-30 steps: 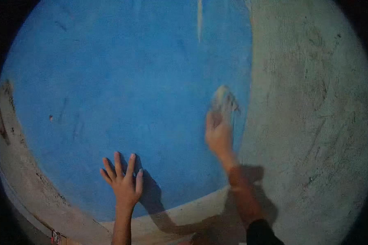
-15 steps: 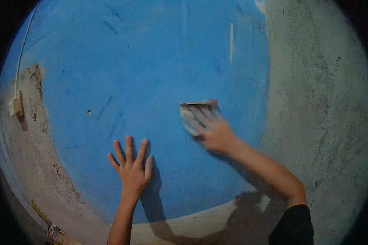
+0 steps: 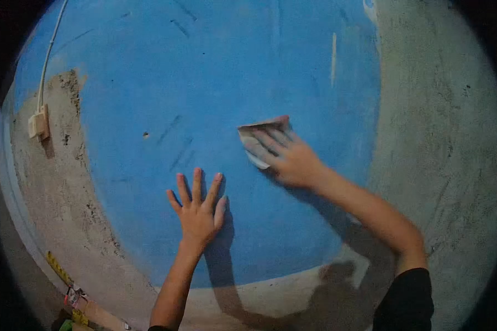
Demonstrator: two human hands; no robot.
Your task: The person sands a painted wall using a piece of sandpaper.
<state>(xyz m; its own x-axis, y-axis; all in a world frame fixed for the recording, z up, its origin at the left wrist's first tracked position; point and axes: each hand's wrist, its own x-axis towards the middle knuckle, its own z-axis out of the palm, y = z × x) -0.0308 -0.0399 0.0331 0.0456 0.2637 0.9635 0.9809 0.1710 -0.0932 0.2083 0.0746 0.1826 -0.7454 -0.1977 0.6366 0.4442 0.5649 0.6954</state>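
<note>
A blue-painted wall point(image 3: 149, 71) fills the middle of the view, with dark streaks, a pale scratch and a small hole point(image 3: 146, 134) in it. My right hand point(image 3: 292, 161) presses a folded sheet of sandpaper point(image 3: 254, 158) against the paint, right of centre. Its fingers lie over the sheet, whose upper edge stands a little off the wall. Lower and to the left, my left hand point(image 3: 199, 218) rests on the same wall with its fingers spread and nothing in it.
Bare grey plaster point(image 3: 425, 138) borders the blue on the right, and rough, chipped plaster point(image 3: 49, 182) on the left. A pale socket box point(image 3: 37, 124) with a cable point(image 3: 48, 52) is mounted there. Several small items, one a yellow strip point(image 3: 59, 268), lie at the lower left.
My right hand has slid the sandpaper leftward across the paint. My left hand keeps its place on the wall. The whole view has shifted, so the wall appears further right and higher.
</note>
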